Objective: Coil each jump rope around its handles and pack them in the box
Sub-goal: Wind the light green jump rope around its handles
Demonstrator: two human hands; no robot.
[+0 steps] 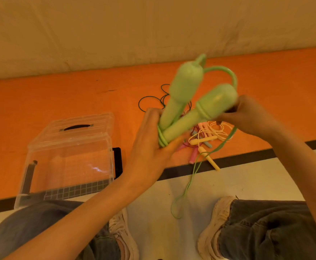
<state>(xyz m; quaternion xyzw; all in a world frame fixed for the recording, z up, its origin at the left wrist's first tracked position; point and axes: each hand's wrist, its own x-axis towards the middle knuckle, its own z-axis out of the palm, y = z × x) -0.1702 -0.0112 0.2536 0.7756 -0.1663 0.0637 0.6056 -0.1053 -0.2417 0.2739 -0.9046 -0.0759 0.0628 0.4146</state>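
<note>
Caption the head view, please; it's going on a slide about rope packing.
Left hand grips two green handles while right hand winds green cord; clear box waits nearby.

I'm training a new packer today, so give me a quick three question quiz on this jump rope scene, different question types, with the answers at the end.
1. True or false: the green rope is fully coiled around the green handles.
2. Which hand grips the handles at their lower ends? A) left hand B) right hand C) neither
3. Fill in: the clear box lies to the person's ____ side of the rope pile.

Key
1. False: only a few turns sit near the lower ends, and a long loop hangs toward the floor.
2. A. The right hand is at the upper end of one handle.
3. Left.
</note>
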